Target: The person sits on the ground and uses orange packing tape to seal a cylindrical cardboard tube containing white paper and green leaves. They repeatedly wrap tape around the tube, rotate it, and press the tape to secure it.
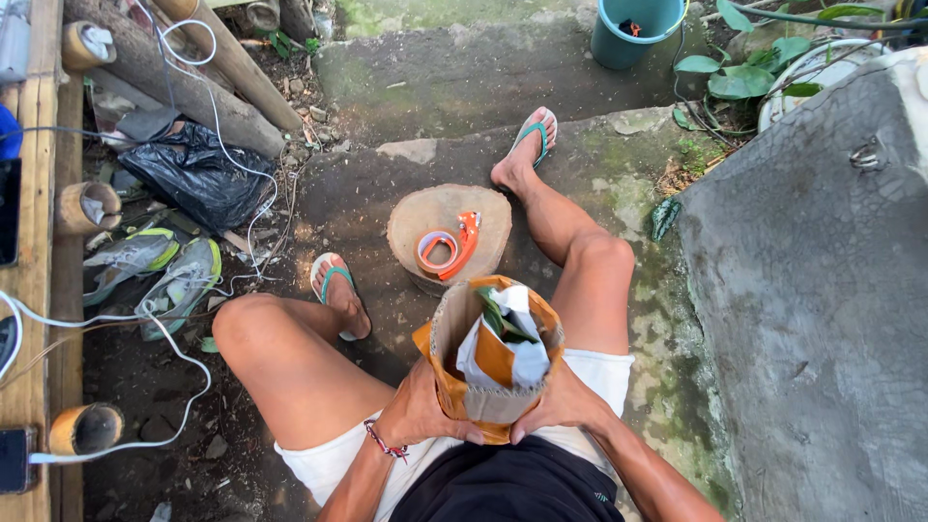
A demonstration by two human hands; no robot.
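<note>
I sit with knees apart and hold a brown paper-wrapped bundle upright between my thighs. White paper and green leaves stick out of its open top. My left hand grips its lower left side, a red string bracelet on the wrist. My right hand grips its lower right side. In front of the bundle stands a round wooden stump, and on it lies an orange tape dispenser with a roll of tape.
A grey concrete block rises at the right. A teal bucket stands at the top beside green plants. At the left lie a black plastic bag, grey-green shoes, white cables, bamboo poles and a wooden bench edge.
</note>
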